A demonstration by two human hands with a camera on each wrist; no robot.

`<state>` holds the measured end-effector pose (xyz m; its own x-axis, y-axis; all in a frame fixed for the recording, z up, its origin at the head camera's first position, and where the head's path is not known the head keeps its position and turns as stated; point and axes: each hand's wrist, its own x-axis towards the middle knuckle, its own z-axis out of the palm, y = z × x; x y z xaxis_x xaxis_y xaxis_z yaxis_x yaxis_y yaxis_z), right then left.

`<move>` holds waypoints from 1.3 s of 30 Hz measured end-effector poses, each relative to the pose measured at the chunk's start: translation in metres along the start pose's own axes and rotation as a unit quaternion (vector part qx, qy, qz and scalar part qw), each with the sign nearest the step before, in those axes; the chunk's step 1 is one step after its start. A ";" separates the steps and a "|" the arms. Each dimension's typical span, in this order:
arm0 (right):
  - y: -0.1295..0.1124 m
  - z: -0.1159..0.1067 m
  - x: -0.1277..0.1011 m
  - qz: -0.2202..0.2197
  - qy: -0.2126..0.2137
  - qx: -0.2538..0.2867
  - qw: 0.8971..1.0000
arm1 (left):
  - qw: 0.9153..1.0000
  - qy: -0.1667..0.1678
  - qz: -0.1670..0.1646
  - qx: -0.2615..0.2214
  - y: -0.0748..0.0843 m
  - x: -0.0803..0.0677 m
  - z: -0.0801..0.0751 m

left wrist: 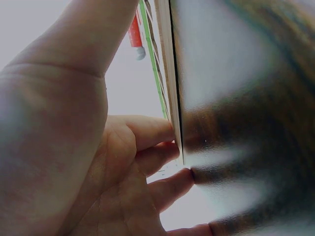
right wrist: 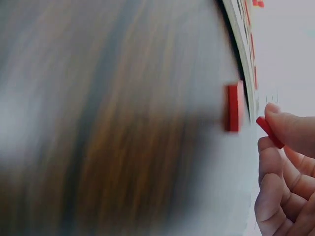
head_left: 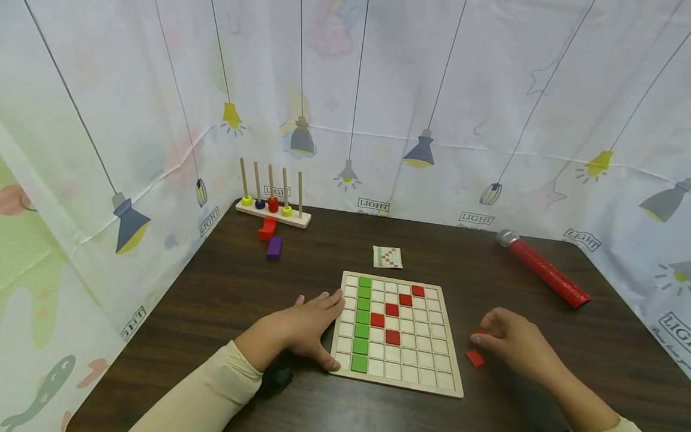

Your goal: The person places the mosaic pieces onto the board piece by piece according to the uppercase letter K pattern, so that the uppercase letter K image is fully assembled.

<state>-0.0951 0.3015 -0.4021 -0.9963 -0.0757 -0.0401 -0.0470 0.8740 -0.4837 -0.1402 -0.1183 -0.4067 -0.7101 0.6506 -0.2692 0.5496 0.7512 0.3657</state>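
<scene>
A wooden grid board (head_left: 398, 377) lies on the dark table, holding a green column of tiles (head_left: 361, 321) and several red tiles (head_left: 392, 310). My left hand (head_left: 311, 327) rests flat against the board's left edge (left wrist: 170, 88), fingers straight and touching the rim. My right hand (head_left: 507, 339) hovers just right of the board and pinches a red tile (right wrist: 269, 132) between thumb and fingers. Another loose red tile (head_left: 475, 358) (right wrist: 234, 107) lies on the table beside that hand.
A small pattern card (head_left: 387, 257) lies behind the board. A red tube (head_left: 545, 271) lies at the right. A peg rack with rings (head_left: 272, 209), a red block (head_left: 267, 228) and a purple block (head_left: 274, 247) sit at the back left. Curtain walls enclose the table.
</scene>
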 end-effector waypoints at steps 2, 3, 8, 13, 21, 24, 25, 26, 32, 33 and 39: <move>-0.009 0.004 0.001 -0.007 0.001 0.011 1.000 | 1.000 0.001 0.000 0.001 0.000 0.000 0.000; -0.014 0.005 0.001 -0.008 -0.001 0.017 1.000 | 1.000 0.001 0.000 0.001 -0.001 0.000 0.000; -0.036 0.017 0.002 -0.003 -0.019 0.054 0.998 | 1.000 0.000 0.001 0.000 -0.002 0.001 0.001; -0.053 0.031 0.005 -0.022 -0.028 0.076 0.996 | 1.000 -0.001 0.002 0.001 -0.002 0.001 0.001; -0.069 0.045 0.005 -0.061 -0.046 0.090 0.993 | 1.000 0.001 0.002 0.002 -0.001 0.000 0.000; -0.075 0.048 0.004 -0.079 -0.062 0.101 0.990 | 1.000 0.001 0.002 0.003 -0.001 -0.001 -0.001; -0.077 0.049 0.005 -0.079 -0.066 0.105 0.989 | 1.000 0.000 0.002 0.004 -0.001 -0.001 0.000; -0.079 0.051 0.004 -0.081 -0.069 0.108 0.988 | 1.000 0.001 0.002 0.005 -0.001 0.000 0.000; -0.089 0.056 0.004 -0.069 -0.081 0.109 0.988 | 1.000 0.003 0.002 0.005 -0.001 0.001 0.001; -0.090 0.057 0.005 -0.069 -0.081 0.109 0.988 | 1.000 0.003 0.002 0.005 -0.001 0.001 0.001; -0.091 0.059 0.005 -0.077 -0.080 0.098 0.989 | 1.000 0.002 0.001 0.005 -0.001 0.001 0.001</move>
<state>-0.0912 0.1931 -0.4093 -0.9539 -0.2887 -0.0823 -0.1666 0.7372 -0.6548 -0.1408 -0.1188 -0.4085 -0.7099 0.6525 -0.2652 0.5559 0.7503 0.3578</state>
